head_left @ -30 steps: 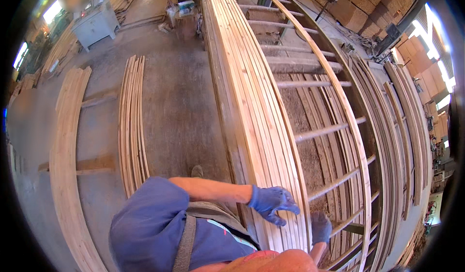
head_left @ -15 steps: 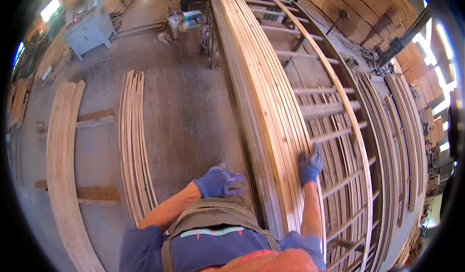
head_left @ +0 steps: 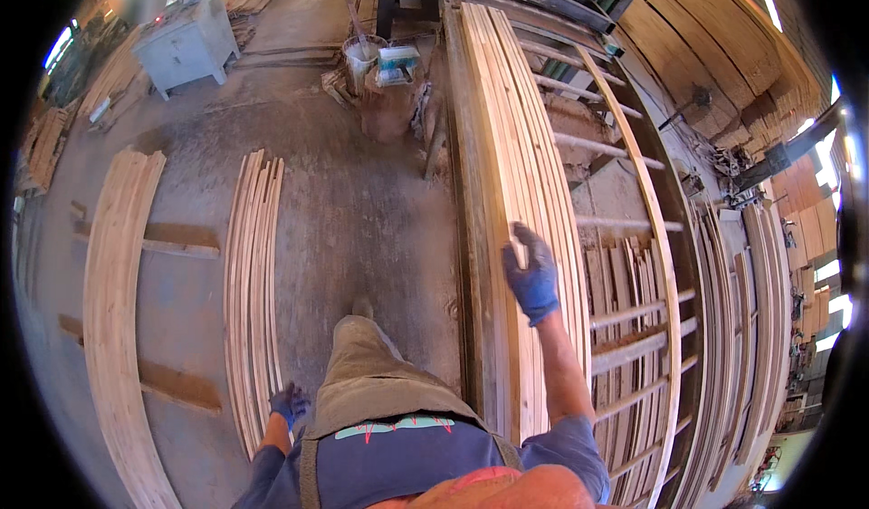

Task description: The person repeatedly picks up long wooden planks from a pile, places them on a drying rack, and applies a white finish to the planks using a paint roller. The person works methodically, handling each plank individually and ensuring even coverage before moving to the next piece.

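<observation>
My right hand (head_left: pixel 534 283), in a blue-grey glove, is over the left part of a long bundle of pale wooden strips (head_left: pixel 543 192). Its thumb and fingers are apart, and no strip is gripped in them. The bundle lies lengthwise on a roller table (head_left: pixel 475 237). Low at my left side hangs my gloved left hand (head_left: pixel 290 403), seemingly open and holding nothing. In the picture it appears beside the lower end of a narrow stack of thin strips (head_left: pixel 251 273); I cannot tell whether it touches them.
Wider boards (head_left: pixel 118 283) rest on crosspieces at far left. A pale cabinet (head_left: pixel 186 43) stands at back left. A bucket (head_left: pixel 360 52) and a small container (head_left: pixel 396 61) sit near the table's far end. Rollers (head_left: pixel 625 224) and stacked lumber (head_left: pixel 715 47) are to the right.
My right hand has moved from the bundle's right edge to its left part, farther forward. My left hand has dropped from in front of me to my left side. The view has shifted.
</observation>
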A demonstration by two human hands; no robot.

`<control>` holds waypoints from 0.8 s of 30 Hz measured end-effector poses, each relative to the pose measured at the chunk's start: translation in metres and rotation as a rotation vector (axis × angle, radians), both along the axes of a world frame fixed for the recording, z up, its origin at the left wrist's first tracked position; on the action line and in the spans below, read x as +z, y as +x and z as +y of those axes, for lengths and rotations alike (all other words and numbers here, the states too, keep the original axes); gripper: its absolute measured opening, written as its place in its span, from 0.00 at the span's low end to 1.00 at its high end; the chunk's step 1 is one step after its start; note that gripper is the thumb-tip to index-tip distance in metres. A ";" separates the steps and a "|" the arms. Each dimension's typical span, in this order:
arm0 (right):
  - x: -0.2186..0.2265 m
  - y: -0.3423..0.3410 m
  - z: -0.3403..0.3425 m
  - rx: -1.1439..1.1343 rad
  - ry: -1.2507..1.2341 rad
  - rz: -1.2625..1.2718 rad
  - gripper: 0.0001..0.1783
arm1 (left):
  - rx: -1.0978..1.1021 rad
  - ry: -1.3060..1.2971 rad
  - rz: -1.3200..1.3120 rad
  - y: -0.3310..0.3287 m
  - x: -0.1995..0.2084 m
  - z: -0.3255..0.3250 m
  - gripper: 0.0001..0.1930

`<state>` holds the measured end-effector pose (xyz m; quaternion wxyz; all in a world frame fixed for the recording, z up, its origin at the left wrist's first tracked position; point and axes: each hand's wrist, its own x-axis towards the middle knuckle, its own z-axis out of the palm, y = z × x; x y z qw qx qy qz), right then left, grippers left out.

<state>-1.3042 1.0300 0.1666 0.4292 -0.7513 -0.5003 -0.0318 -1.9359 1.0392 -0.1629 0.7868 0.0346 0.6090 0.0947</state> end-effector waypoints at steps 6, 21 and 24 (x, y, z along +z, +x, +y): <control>-0.148 -0.010 0.197 0.400 -0.411 0.008 0.18 | -0.106 -0.025 0.090 0.050 -0.022 0.089 0.22; -0.334 0.276 0.710 0.162 -0.580 -0.274 0.20 | 0.056 0.487 0.199 0.323 0.069 0.625 0.22; -0.379 0.329 0.829 0.050 -0.850 -0.020 0.24 | 0.217 0.246 0.169 0.288 0.012 0.593 0.16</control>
